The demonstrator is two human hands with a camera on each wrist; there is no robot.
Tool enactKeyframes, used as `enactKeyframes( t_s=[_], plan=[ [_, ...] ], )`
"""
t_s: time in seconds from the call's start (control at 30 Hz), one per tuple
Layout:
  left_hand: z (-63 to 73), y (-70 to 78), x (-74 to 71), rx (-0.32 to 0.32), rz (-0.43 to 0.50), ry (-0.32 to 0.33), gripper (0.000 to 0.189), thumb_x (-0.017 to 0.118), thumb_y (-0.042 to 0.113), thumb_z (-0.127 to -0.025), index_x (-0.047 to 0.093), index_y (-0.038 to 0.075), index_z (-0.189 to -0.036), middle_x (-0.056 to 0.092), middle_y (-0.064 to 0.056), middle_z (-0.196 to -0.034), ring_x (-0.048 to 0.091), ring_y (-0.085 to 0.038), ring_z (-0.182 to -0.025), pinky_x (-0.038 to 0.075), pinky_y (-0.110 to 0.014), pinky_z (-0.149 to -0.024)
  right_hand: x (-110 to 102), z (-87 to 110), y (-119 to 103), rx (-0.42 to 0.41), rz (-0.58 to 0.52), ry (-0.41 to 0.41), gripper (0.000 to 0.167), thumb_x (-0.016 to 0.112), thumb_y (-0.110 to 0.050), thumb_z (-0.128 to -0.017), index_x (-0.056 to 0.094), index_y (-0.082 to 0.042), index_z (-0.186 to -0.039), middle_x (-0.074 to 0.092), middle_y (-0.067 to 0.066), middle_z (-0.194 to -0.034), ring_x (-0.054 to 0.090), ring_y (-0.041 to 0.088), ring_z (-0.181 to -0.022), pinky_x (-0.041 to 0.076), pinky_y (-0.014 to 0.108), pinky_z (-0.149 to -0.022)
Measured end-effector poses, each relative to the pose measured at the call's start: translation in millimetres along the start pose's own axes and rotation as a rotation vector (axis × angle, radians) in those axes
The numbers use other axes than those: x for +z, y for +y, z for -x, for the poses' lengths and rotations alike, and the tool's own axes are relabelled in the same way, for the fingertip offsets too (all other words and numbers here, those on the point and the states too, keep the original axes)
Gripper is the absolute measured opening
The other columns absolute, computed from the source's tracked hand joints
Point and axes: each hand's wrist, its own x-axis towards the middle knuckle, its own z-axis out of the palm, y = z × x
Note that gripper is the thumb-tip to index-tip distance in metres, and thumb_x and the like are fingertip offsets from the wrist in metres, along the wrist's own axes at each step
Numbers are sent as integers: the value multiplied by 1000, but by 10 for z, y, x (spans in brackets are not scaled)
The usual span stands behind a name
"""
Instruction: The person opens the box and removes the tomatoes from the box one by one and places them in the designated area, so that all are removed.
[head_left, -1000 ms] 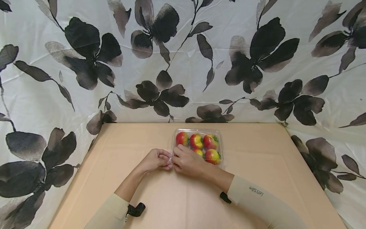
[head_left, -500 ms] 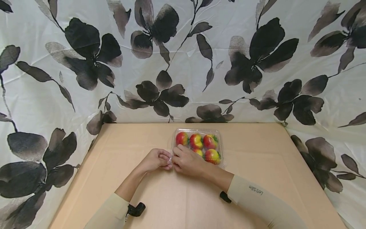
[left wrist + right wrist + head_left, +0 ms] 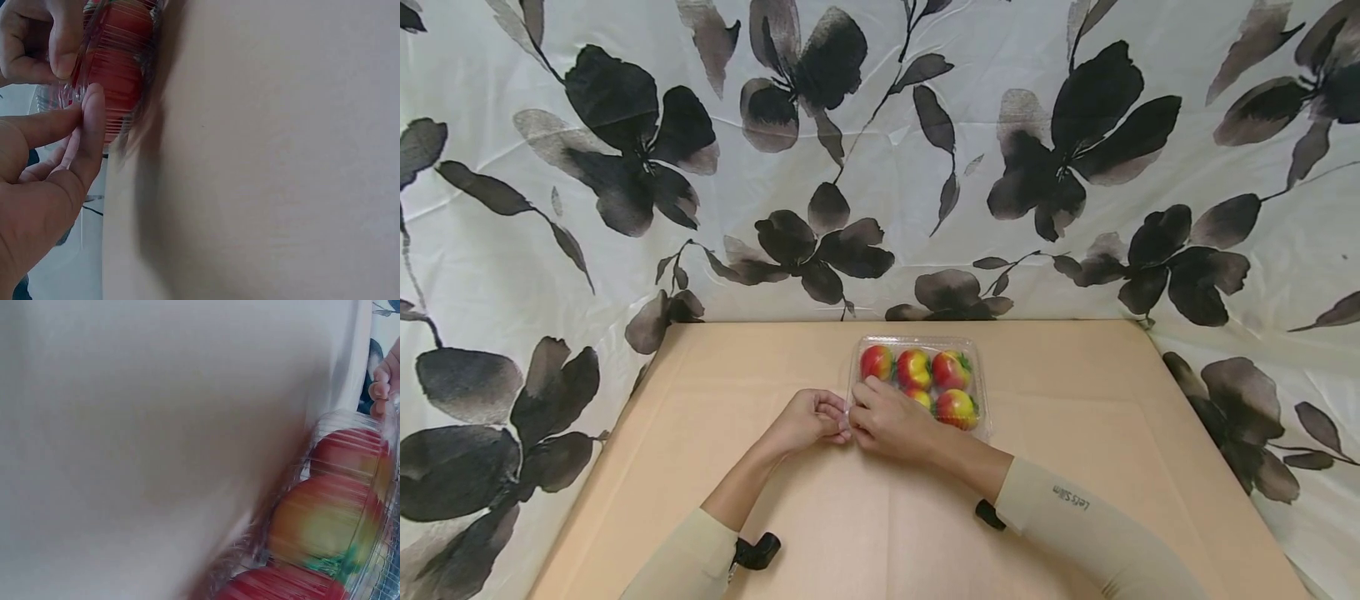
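A clear plastic fruit box (image 3: 925, 341) lies at the far middle of the table. It holds several red-and-yellow fruits (image 3: 913, 369) with bits of green on them. At the box's near left corner my left hand (image 3: 808, 419) pinches the rim between thumb and forefinger, plainest in the left wrist view. Close beside it, my right hand (image 3: 895, 425) reaches across the box front and grips the same rim with thumb and curled fingers. That hand hides part of the front row. The right wrist view shows fruits through the ribbed plastic wall (image 3: 325, 512), with fingertips (image 3: 380, 390) at the far corner.
The table (image 3: 880, 517) has a plain tan cover. Behind it and at both sides hangs a white cloth (image 3: 925, 208) with dark flowers. Small black devices (image 3: 756, 551) sit at both cuffs of the light sleeves (image 3: 688, 554).
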Motion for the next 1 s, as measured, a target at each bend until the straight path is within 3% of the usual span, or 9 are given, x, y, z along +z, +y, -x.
enactKeyframes(
  t_s=[0.67,1.0],
  plan=[
    [22,-16,-37,-3,-3,-29,25,58,-13,-94,55,-18,-118,70,-12,-87,75,-17,-76,68,-34,-77,-97,7,-67,65,-75,-59,17,80,-33,-91,80,-19,-100,49,1,-95,45,14,-90,46,19,-72],
    [34,-13,-26,-10,0,-13,24,58,-13,-95,55,-18,-119,70,-12,-88,75,-19,-77,68,-33,-76,-195,24,-42,27,-88,-70,13,83,-22,-88,77,-19,-99,52,2,-98,48,16,-92,48,23,-77]
  ],
)
